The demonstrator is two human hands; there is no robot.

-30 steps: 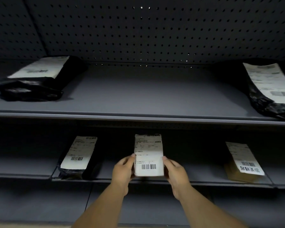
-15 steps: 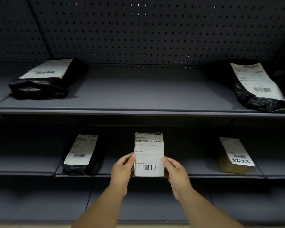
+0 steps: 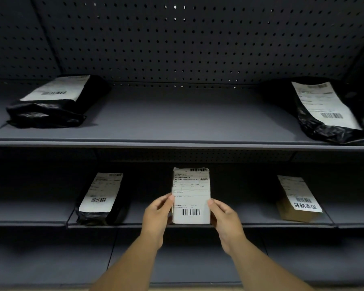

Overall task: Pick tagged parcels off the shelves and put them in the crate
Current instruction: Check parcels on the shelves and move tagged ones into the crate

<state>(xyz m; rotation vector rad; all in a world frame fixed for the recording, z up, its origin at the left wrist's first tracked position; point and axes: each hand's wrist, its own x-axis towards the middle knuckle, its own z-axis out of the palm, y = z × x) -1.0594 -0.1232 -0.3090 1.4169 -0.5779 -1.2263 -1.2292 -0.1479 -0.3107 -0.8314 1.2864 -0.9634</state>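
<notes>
A small parcel with a white barcode label (image 3: 191,196) is held upright in front of the lower shelf (image 3: 250,224). My left hand (image 3: 158,213) grips its left edge and my right hand (image 3: 224,216) grips its right edge. On the lower shelf lie a black bagged parcel (image 3: 100,199) to the left and a brown box with a handwritten label (image 3: 297,200) to the right. The upper shelf (image 3: 177,141) carries a black bagged parcel (image 3: 53,101) at the left and another (image 3: 328,111) at the right. No crate is in view.
A dark pegboard wall (image 3: 187,38) backs the shelving. A further dark shelf level (image 3: 187,263) lies below my forearms. Shelf edges run across the view at two heights.
The view has shifted slightly, and the parcel sits a little higher and nearer between my hands. Both hands keep their hold on it.
</notes>
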